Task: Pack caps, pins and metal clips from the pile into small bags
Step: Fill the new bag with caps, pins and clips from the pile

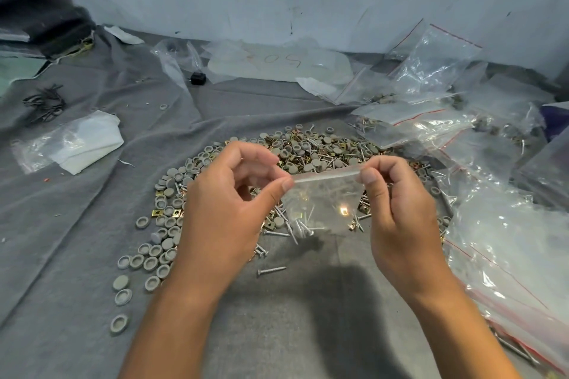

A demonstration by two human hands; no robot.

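Fingertips of both hands pinch the sealed top edge of a small clear zip bag (326, 197), one hand at each end of the strip. On the left hand (228, 209), the thumb (277, 191) and forefinger press together on the bag's left corner, with the other fingers curled loosely behind. On the right hand (400, 212), the thumb (371, 181) and forefinger clamp the right corner, the remaining fingers folded toward the palm. Between the two pinches the bag's top edge stretches taut and nearly level, and the pouch hangs below the fingertips, above the grey cloth (77, 224). Through its clear wall show several pale screws (300, 224) gathered at the bottom, and a bright glint near the lower right; whether that glint is a clip inside the bag or one behind it cannot be told.

Beyond and beneath the bag lies the pile (311, 151) of grey round caps (163, 243), screws and brass-coloured metal clips (160, 212), spread in an arc around both hands. One loose screw (272, 270) lies alone on the cloth between the wrists. Filled and empty red-striped zip bags (508, 255) heap up to the right, and a folded white bag (86, 144) rests on the cloth to the left. A small black block (198, 77) sits near the wall.
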